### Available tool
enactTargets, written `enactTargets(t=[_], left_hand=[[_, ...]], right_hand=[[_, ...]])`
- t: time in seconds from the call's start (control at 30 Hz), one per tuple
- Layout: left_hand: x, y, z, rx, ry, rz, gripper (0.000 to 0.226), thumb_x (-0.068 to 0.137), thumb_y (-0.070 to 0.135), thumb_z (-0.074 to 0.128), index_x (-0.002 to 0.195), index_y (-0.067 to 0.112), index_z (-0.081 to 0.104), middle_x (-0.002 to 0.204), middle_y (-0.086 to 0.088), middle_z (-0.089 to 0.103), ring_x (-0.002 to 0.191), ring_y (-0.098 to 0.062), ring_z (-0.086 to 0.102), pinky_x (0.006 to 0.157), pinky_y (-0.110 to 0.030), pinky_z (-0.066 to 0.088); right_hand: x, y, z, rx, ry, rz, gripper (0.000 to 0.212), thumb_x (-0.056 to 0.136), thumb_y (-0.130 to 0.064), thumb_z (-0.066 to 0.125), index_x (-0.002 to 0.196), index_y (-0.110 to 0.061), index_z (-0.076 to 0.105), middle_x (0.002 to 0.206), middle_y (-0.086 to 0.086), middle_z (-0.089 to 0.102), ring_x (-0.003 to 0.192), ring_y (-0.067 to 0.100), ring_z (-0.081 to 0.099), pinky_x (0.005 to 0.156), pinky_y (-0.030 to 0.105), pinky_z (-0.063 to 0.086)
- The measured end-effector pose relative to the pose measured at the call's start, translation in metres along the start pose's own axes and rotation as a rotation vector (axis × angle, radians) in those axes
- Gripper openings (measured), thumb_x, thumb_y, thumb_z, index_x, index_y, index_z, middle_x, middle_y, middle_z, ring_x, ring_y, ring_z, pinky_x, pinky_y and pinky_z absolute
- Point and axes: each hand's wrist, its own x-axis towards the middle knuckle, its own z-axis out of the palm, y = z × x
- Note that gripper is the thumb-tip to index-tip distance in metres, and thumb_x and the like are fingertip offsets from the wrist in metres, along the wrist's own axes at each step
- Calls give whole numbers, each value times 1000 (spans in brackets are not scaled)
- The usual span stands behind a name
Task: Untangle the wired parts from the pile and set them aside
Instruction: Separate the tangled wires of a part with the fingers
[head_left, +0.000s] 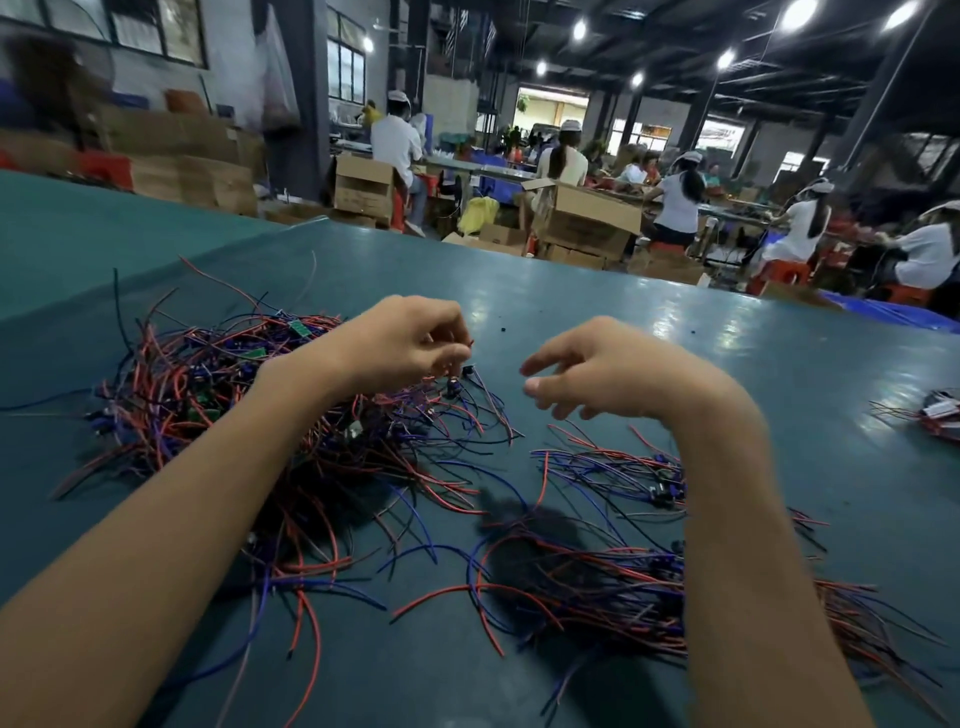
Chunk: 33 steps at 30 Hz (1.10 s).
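Red and blue wires lie in a big messy pile (249, 405) on the left side of the frame, on the green bench (675, 322). My head camera looks down at it. Little green boards (297, 327) peek out near the top of the pile.

My left hand (400, 338) is over the right edge of the pile, near the middle of the frame. Its fingers (447, 358) are curled and pinch something thin. A small dark wired part (457, 383) hangs just under them, and its wires trail down into the pile. I think I hold it up so its wires can slip free from the others.

My right hand (597, 374) is just right of the middle, up off the bench. Its fingers (540, 364) are loose and a bit spread, and they hold nothing. I think it waits close by so it can take the part or tug at wires that catch.

Under my right arm, in the lower right of the frame, lies a flatter bunch (613, 582) of wires. It looks like the parts already set aside, kept apart from the pile so they do not mix again. One more small bundle (940, 413) lies at the far right edge.

Across the top of the frame, people sit at other benches beside cardboard boxes (587, 218).

The pile is big, so I think a lot of the job is left.
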Motion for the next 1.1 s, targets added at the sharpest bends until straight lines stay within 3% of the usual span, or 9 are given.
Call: enactTargets(t=[0.13,0.23,0.3,0.4,0.57,0.63,0.87,0.97,1.1], left_hand=[[0,5,3,-277,99,34,3,94,14,70,96,11,69,78,4,72,67,-11,67,65,-25,54],[1,6,7,-376,132,57,6,92,15,72,94,9,71,70,14,69,60,-4,63,59,-20,51],[2,5,9,-422,151,63,5,92,16,72,92,11,72,68,12,68,60,-3,61,60,-19,50],[3,1,8,-431,166,37,12,94,24,69,101,15,72,80,9,70,68,-2,60,66,-18,49],[-4,-17,-2,-137,-251,-185,56,79,68,61,123,34,65,111,10,71,99,-3,68,89,-27,53],[-8,-25,-3,18,-366,-205,51,79,65,70,119,34,69,105,14,73,95,-1,68,85,-25,51],[-10,-38,-10,118,-331,-258,13,83,40,80,93,31,77,75,14,73,71,-1,66,68,-23,45],[-10,-30,-13,151,-481,-284,21,83,39,81,103,37,73,85,16,72,83,-2,67,77,-25,46],[-8,-15,-18,123,-514,-309,71,65,91,59,120,45,62,109,15,65,97,-3,63,87,-32,47]], right_hand=[[27,-6,42,251,3,-115,28,86,-38,78,110,-22,77,91,3,78,81,14,72,79,35,61],[41,-9,67,431,34,-145,8,89,-12,74,94,-13,80,80,13,76,68,12,65,70,41,58],[47,-9,75,526,60,-141,17,89,0,64,90,-8,79,72,7,73,62,12,65,62,34,54],[49,-6,75,671,74,-109,12,94,-4,65,93,1,76,69,6,72,59,15,67,59,30,53],[48,1,65,897,160,-36,18,99,-11,62,93,3,71,79,15,73,64,21,72,63,33,62],[47,5,60,932,191,-23,17,99,-12,62,91,1,71,81,16,74,68,24,74,65,35,63],[41,21,43,1006,321,65,24,104,-18,56,89,-2,67,80,13,72,72,30,74,74,46,63],[38,17,39,1103,271,82,28,107,-22,50,92,-3,63,77,10,66,82,37,75,76,53,62],[34,3,35,1312,203,34,28,109,-22,44,94,-1,56,74,8,55,87,46,73,70,56,62]])
